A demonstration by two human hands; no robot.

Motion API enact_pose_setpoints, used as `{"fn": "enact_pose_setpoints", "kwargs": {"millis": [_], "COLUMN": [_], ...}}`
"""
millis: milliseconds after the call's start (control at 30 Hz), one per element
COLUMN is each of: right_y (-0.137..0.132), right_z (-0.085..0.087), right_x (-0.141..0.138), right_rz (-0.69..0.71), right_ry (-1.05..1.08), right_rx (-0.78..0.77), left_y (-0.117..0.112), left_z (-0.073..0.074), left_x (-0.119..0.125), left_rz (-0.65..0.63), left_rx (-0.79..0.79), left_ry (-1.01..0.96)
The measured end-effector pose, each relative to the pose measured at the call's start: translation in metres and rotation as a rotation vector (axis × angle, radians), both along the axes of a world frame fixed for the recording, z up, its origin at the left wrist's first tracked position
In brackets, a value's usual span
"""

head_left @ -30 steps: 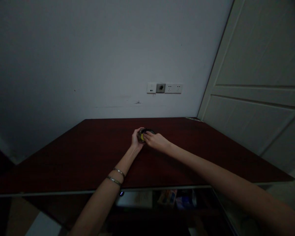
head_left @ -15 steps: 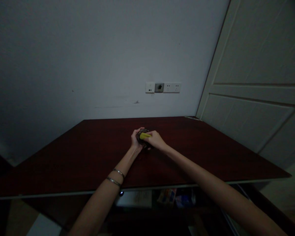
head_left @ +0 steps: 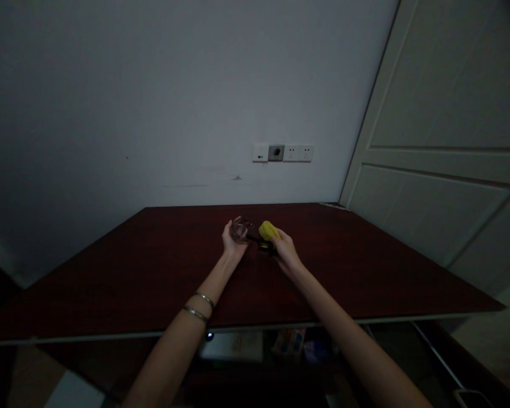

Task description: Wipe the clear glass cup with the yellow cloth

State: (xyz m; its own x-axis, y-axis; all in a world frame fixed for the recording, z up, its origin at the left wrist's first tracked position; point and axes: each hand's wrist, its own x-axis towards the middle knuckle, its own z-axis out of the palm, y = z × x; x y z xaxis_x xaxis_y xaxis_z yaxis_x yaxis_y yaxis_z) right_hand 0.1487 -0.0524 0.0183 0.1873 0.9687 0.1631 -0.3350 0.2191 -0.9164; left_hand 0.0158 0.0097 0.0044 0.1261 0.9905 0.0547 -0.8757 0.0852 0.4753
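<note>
A small see-through glass cup [head_left: 240,230], tilted with its round opening toward me, rests in my left hand [head_left: 233,242]. The fingers of that hand curl around the cup's far and left sides. To its right, my right hand [head_left: 284,247] pinches a bright yellow cloth [head_left: 269,230], held apart from the cup. Just below the cloth is a dark object [head_left: 265,247] with a little yellow on it; whether it lies on the table or is held too, I cannot tell. Two metal bangles [head_left: 199,306] circle my left forearm.
The dark red tabletop [head_left: 153,266] reaches back to a pale wall [head_left: 174,102] with a row of sockets [head_left: 283,152]. A white panelled door [head_left: 442,187] stands at the right. Under the front edge, an open shelf holds a pale flat item [head_left: 233,346] and colourful packets [head_left: 289,342].
My right hand has drawn the yellow cloth out of the glass cup, moving right. The cup shows more clearly in my left hand, and the dark object beneath the cloth has come into view.
</note>
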Motion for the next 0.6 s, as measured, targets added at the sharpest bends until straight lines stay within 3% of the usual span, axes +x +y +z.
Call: {"fn": "enact_pose_setpoints", "kwargs": {"millis": [133, 233, 433, 600], "right_y": [0.002, 0.005, 0.016, 0.017], "right_z": [-0.029, -0.038, -0.028, -0.016], "right_x": [-0.022, -0.037, -0.028, -0.014], "right_rz": [-0.048, -0.092, -0.231, -0.209], "right_ry": [-0.163, -0.185, -0.140, -0.140], "right_rx": [0.102, 0.164, 0.189, 0.273], "left_y": [0.003, 0.002, -0.004, -0.007], "left_z": [-0.004, -0.004, -0.003, -0.004], "left_x": [0.003, 0.005, 0.009, 0.012], "left_rz": [0.010, -0.013, -0.124, -0.221], "left_rx": [-0.032, -0.056, 0.009, 0.031], "left_ry": [-0.035, -0.004, 0.048, 0.077]}}
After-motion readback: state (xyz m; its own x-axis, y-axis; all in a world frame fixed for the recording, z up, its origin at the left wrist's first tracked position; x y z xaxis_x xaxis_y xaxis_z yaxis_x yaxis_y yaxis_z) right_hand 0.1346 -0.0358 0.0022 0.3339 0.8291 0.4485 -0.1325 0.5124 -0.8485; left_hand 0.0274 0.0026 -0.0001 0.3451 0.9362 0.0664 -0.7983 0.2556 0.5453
